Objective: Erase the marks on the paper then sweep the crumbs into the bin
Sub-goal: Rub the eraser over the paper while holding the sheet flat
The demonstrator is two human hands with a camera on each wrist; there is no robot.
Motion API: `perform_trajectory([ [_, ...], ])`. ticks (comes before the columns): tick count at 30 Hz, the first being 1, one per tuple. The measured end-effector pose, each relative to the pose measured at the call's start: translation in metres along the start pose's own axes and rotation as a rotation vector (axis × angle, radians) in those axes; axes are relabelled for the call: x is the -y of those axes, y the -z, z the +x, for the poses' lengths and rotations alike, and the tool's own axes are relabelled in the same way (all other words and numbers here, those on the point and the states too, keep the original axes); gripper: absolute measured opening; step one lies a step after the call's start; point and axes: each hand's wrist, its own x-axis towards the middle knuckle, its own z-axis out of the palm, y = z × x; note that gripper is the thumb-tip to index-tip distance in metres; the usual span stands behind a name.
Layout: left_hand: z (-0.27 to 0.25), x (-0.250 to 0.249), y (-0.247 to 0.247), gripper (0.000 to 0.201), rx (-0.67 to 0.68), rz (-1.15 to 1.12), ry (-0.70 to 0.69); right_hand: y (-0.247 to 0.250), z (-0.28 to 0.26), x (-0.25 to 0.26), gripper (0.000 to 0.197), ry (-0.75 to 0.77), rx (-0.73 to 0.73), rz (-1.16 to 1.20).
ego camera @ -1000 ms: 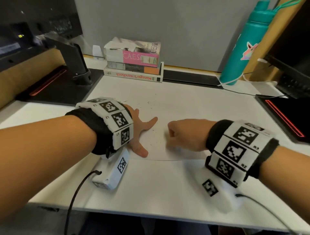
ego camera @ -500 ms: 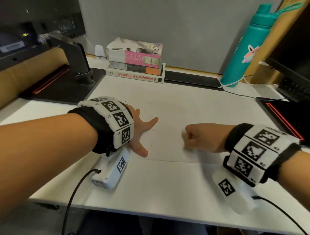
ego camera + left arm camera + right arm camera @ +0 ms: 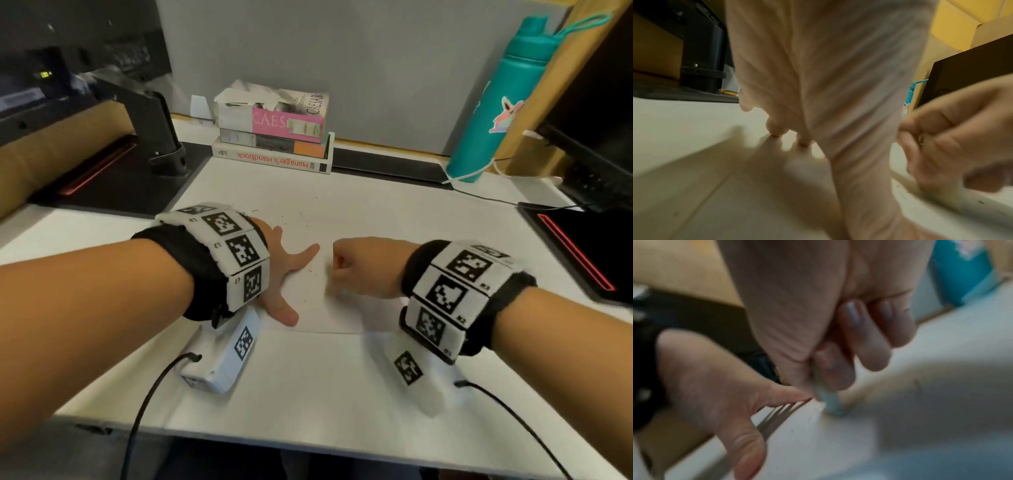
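A white sheet of paper (image 3: 359, 219) lies flat on the desk, with small dark eraser crumbs (image 3: 303, 299) scattered over it. My left hand (image 3: 287, 270) lies spread on the paper's left part, fingers straight, pressing it down. My right hand (image 3: 356, 270) is curled into a fist just to its right and pinches a pale eraser (image 3: 830, 400), whose tip touches the paper. In the right wrist view the left hand (image 3: 719, 395) lies beside the eraser. No bin is in view.
A stack of books (image 3: 274, 137) stands at the back centre and a teal water bottle (image 3: 496, 102) at the back right. A black monitor stand (image 3: 154, 130) is at the back left. Black mats with red stripes (image 3: 582, 253) flank the desk. Cables trail from both wrists.
My right hand, holding the eraser, first swung right, then came back left next to the left index finger. The left hand stayed pressed on the paper.
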Motion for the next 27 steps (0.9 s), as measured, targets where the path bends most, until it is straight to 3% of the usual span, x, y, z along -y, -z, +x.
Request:
perform_trajectory([
  [2,-0.003,0.000,0.001,0.117,0.008,-0.007,0.001,-0.004,-0.002,-0.005,0.016,0.011,0.018,0.125],
  [7,-0.009,0.001,0.006,0.116,0.013,-0.003,-0.009,0.005,-0.013,-0.040,0.022,-0.127,0.045,0.092],
  [11,-0.012,-0.004,0.009,0.118,0.053,0.047,-0.003,0.003,0.001,-0.059,0.028,-0.180,-0.154,0.622],
  [14,-0.019,-0.025,0.016,0.098,-0.033,-0.006,-0.071,-0.009,0.011,-0.074,0.043,-0.160,-0.166,0.851],
  [18,-0.038,-0.076,0.016,0.097,-0.011,-0.079,-0.450,-0.015,0.020,-0.079,0.045,-0.162,-0.120,0.883],
  [20,-0.036,-0.083,0.012,0.090,0.031,-0.106,-0.406,-0.015,0.022,-0.080,0.045,-0.174,-0.118,0.859],
  [23,-0.023,-0.069,0.013,0.088,-0.029,-0.122,-0.104,-0.016,0.023,-0.077,0.046,-0.201,-0.123,0.803],
  [24,-0.022,-0.068,0.015,0.088,-0.076,-0.096,-0.069,-0.015,0.024,-0.076,0.046,-0.214,-0.124,0.786],
  [25,-0.025,-0.071,0.017,0.087,-0.104,-0.068,-0.119,-0.015,0.025,-0.076,0.045,-0.224,-0.121,0.768],
  [27,-0.037,-0.081,0.014,0.080,-0.050,-0.064,-0.355,-0.013,0.026,-0.074,0.043,-0.246,-0.110,0.748],
])
